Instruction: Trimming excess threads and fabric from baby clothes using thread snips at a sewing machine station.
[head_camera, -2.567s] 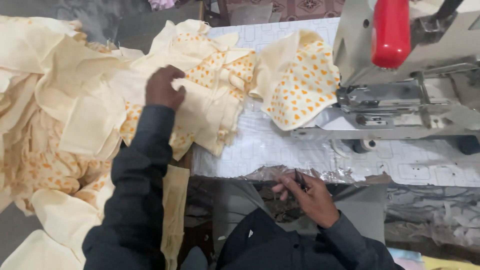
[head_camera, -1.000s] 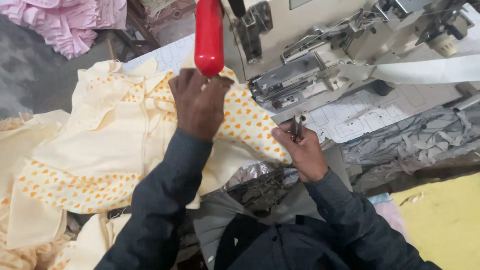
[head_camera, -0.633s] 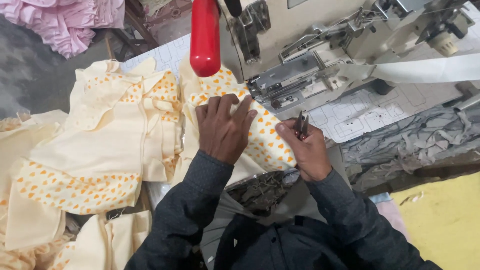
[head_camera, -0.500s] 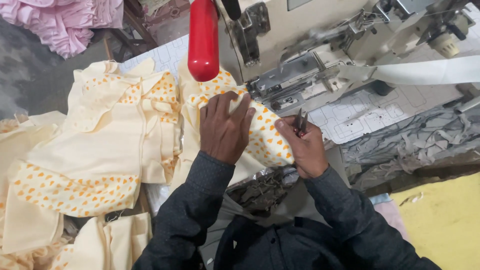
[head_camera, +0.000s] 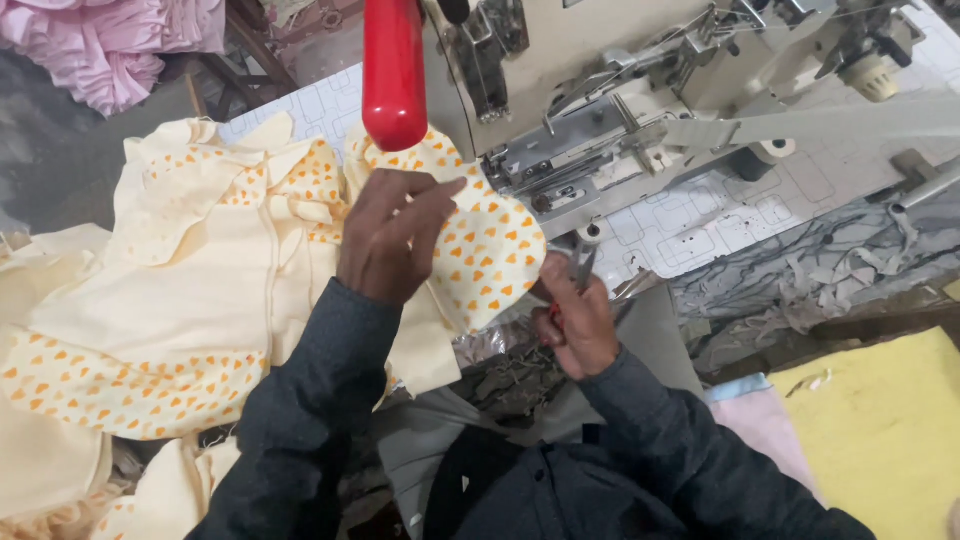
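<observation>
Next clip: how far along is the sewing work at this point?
Done: nothing visibly stitched. In hand: the left hand presses the cream fabric piece with orange hearts beside the beige sewing machine; the right hand holds small metal snips. Left: a heap of matching cream garments waits alongside.

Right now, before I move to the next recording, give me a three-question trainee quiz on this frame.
1. True or false: the left hand rests on the spotted cloth.
2. What does the right hand hold: A snips, B a ruler, C a spool?
3. What colour is the rounded handle hanging in front of the sewing machine?

Key: 1 true; 2 A; 3 red.
</observation>
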